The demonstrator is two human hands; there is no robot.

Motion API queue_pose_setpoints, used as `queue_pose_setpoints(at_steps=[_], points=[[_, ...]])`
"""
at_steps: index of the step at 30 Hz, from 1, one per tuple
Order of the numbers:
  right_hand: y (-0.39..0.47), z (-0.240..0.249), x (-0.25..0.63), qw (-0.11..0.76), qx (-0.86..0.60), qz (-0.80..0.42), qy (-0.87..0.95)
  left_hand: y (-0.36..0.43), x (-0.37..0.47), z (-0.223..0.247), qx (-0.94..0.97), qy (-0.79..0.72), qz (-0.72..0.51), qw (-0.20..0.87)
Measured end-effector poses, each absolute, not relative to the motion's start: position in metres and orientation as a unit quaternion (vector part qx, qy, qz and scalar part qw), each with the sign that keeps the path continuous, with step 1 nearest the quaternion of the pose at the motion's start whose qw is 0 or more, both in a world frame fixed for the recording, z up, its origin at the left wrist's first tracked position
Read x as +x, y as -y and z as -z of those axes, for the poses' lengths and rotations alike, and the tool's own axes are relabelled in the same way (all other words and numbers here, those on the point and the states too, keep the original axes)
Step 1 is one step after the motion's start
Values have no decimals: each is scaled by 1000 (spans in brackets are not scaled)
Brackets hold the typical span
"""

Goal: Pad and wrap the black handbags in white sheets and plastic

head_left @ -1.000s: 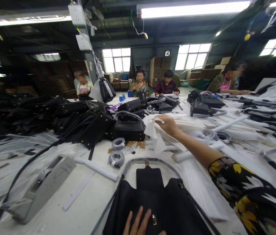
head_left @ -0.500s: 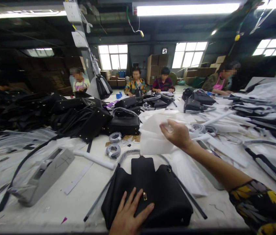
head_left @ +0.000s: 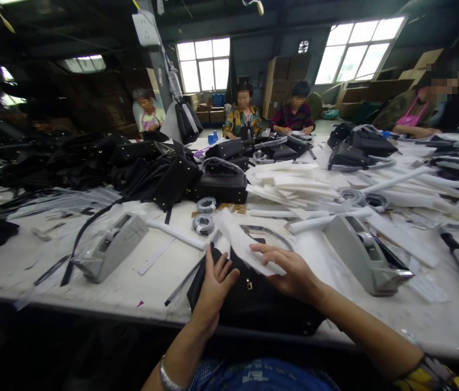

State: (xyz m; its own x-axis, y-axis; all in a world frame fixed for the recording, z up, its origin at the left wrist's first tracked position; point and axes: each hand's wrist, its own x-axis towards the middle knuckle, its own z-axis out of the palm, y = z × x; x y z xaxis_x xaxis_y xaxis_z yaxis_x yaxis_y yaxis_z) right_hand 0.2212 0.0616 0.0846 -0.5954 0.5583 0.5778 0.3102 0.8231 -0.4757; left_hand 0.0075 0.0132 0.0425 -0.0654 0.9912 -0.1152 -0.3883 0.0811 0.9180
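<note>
A black handbag [head_left: 270, 304] with a small gold turn-lock lies at the table's front edge in front of me. My right hand [head_left: 294, 271] pinches a thin white packing sheet [head_left: 239, 239] by its right end, over the bag's upper part. On the bag's upper left side rests my left hand [head_left: 217, 288], fingers apart, close to the sheet's left end. Whether that hand touches the sheet is unclear. Behind the sheet runs the bag's plastic-wrapped handle [head_left: 272, 232], partly hidden.
Grey tape dispensers stand left [head_left: 115, 247] and right [head_left: 363, 255] of the bag. Beyond are a stack of white sheets [head_left: 290, 184], wrapped coils [head_left: 203, 224] and a heap of black bags [head_left: 159, 176]. Several co-workers sit across the table.
My right hand has brought the white sheet down and nearer, from beyond the bag to over it. My left hand has moved from the bag's front to its upper left side.
</note>
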Motion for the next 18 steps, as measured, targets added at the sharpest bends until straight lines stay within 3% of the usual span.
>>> queue_pose_setpoints(at_steps=[5, 11, 15, 18], points=[[-51, -98, 233, 344, -242, -363, 832, -26, 13, -57, 399, -364, -598, 592], [-51, -69, 244, 404, -314, -575, 638, -28, 11, -63, 421, -370, -578, 593], [-53, -61, 244, 423, -320, -619, 579, -30, 8, -62, 478, -365, -557, 573], [-51, -69, 241, 371, -249, -591, 672, -30, 3, -63, 531, -384, -518, 550]])
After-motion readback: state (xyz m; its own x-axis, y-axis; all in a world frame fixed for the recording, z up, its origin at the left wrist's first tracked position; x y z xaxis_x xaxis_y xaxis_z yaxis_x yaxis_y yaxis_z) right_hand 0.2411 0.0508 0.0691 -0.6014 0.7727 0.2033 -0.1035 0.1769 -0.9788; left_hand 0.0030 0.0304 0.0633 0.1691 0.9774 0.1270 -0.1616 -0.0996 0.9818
